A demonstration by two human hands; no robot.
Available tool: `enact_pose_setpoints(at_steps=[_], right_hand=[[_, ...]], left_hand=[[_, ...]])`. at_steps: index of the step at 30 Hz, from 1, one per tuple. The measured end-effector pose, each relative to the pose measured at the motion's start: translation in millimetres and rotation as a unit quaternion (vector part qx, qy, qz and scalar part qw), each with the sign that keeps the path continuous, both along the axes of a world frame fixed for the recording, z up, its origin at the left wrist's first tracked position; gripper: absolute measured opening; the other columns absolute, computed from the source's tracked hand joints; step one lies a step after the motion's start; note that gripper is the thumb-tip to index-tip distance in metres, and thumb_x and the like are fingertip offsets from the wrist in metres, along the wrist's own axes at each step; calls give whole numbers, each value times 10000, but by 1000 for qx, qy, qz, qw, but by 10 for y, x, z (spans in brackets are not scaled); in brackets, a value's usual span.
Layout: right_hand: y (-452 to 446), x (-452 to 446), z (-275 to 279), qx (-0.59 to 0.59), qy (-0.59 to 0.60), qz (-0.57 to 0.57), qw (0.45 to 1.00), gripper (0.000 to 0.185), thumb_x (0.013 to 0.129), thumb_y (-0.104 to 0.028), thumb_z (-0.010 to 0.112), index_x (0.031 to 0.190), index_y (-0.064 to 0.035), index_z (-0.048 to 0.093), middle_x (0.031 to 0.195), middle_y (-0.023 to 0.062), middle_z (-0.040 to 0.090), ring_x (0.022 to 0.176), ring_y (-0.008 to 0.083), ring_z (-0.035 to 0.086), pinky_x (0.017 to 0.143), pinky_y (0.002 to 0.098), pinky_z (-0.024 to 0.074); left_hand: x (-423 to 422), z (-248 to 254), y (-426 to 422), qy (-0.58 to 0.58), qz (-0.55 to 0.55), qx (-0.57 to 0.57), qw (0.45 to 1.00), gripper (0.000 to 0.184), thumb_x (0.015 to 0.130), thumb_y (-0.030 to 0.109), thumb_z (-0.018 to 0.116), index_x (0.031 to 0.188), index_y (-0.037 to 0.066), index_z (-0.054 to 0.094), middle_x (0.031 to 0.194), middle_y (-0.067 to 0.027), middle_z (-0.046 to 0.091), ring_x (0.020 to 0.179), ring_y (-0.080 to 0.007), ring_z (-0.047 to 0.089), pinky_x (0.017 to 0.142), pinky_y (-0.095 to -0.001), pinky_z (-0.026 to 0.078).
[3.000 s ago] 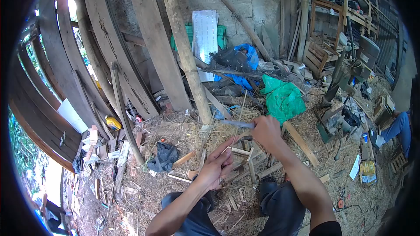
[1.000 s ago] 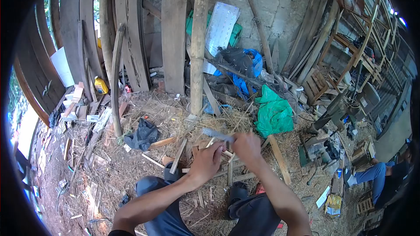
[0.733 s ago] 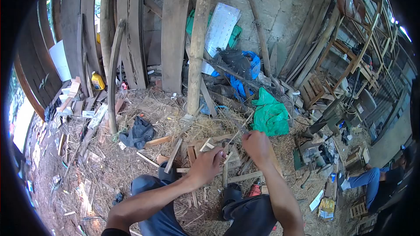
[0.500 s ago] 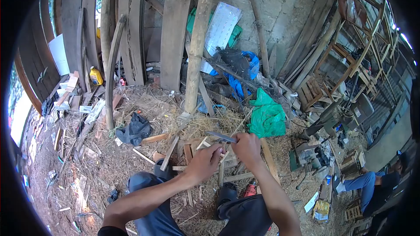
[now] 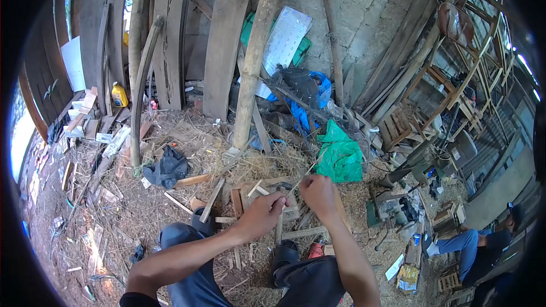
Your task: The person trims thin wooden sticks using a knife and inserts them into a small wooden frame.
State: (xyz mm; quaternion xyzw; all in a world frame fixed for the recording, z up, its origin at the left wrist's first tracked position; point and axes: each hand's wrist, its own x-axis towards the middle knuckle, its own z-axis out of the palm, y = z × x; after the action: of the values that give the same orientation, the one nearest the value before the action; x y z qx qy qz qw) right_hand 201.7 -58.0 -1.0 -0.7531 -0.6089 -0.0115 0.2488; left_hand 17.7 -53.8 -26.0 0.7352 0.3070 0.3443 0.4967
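Observation:
My left hand [image 5: 260, 216] is closed in a pinch, with a small pale piece of wood partly showing at its fingertips. Close by on the right, my right hand [image 5: 319, 196] makes a fist around a knife; the blade is hardly visible now, turned nearly edge-on or hidden. Beneath the hands, a hammer [image 5: 278, 228] stands out among wooden offcuts, its handle pointing toward me. A wooden strip [image 5: 212, 199] lies left of my left hand. Beyond my right hand rests a crumpled green plastic bag [image 5: 341, 156].
A wooden post [image 5: 256, 62] rises ahead. Black plastic [image 5: 168, 167] lies on the straw-littered floor, left. A yellow bottle [image 5: 119, 95] stands by the boards. At right are a wooden chair frame [image 5: 429, 102], a cluttered low bench [image 5: 398, 213] and a seated person [image 5: 483, 244].
The knife blade, plainly visible pointing left before, has turned almost out of sight. My right hand has rotated and lowered slightly. The whole view has shifted a little.

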Motion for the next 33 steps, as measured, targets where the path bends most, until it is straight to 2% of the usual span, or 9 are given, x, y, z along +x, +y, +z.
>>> enact_pose_setpoints(at_steps=[4, 7, 10, 15, 19, 21, 28, 31, 33], right_hand=[[20, -43, -108, 3, -2, 82, 997, 126, 737, -171, 625, 741, -79, 710, 680, 196, 646, 648, 380, 641, 635, 461, 522], [47, 76, -82, 9, -26, 28, 999, 111, 718, -165, 640, 758, -100, 721, 694, 184, 653, 667, 372, 640, 655, 448, 515], [90, 186, -123, 21, -39, -10, 999, 116, 705, -162, 652, 778, -119, 731, 715, 170, 663, 682, 363, 640, 658, 440, 509], [106, 306, -92, -12, -47, -142, 989, 129, 726, -162, 644, 784, -81, 727, 732, 204, 661, 715, 393, 648, 671, 468, 522], [115, 510, -176, -27, -59, -180, 981, 144, 751, -168, 628, 771, -56, 717, 730, 226, 655, 725, 408, 648, 673, 475, 528], [113, 371, -232, -24, 15, -115, 993, 154, 760, -179, 624, 746, -47, 704, 709, 228, 647, 705, 408, 644, 666, 472, 529], [17, -129, -52, -3, -51, 96, 994, 155, 772, -181, 619, 707, -56, 685, 638, 210, 622, 659, 398, 637, 605, 463, 527], [135, 109, -206, 33, -71, 52, 996, 158, 779, -186, 617, 711, -63, 689, 625, 203, 620, 640, 395, 635, 594, 472, 524], [224, 404, -289, 8, -87, -107, 990, 167, 773, -194, 622, 703, -57, 685, 627, 209, 620, 633, 397, 633, 612, 479, 524]], left_hand=[[-8, -70, 60, -44, -8, -6, 999, 190, 974, 156, 445, 957, 20, 576, 590, -86, 444, 544, -139, 407, 537, -317, 352], [-46, 45, 42, -59, -11, 12, 998, 206, 980, 168, 436, 963, 19, 577, 608, -76, 457, 552, -131, 413, 542, -319, 356], [-82, 179, 73, -34, 0, -48, 998, 206, 980, 165, 437, 974, 14, 576, 621, -78, 464, 564, -129, 422, 549, -318, 366], [-62, 117, 55, -40, 6, 18, 999, 200, 980, 154, 436, 976, 5, 568, 652, -104, 510, 582, -146, 447, 569, -327, 394], [-61, 78, 16, -20, -9, 8, 1000, 220, 985, 185, 436, 1004, 12, 571, 706, -76, 546, 636, -151, 486, 627, -313, 403], [-62, 111, 50, 18, 0, 2, 1000, 220, 979, 177, 446, 1037, 10, 577, 750, -124, 591, 643, -188, 523, 639, -337, 416], [-41, 92, 2, 1, 64, 65, 996, 186, 958, 128, 482, 1052, 9, 589, 698, -164, 581, 577, -244, 539, 598, -355, 422], [-53, 61, -31, -13, 77, 94, 993, 178, 949, 110, 492, 1052, 7, 594, 691, -169, 593, 571, -270, 566, 584, -366, 429], [-68, 25, -87, 18, 63, 107, 992, 178, 950, 107, 490, 1050, 5, 596, 697, -174, 597, 584, -285, 582, 592, -370, 438]])
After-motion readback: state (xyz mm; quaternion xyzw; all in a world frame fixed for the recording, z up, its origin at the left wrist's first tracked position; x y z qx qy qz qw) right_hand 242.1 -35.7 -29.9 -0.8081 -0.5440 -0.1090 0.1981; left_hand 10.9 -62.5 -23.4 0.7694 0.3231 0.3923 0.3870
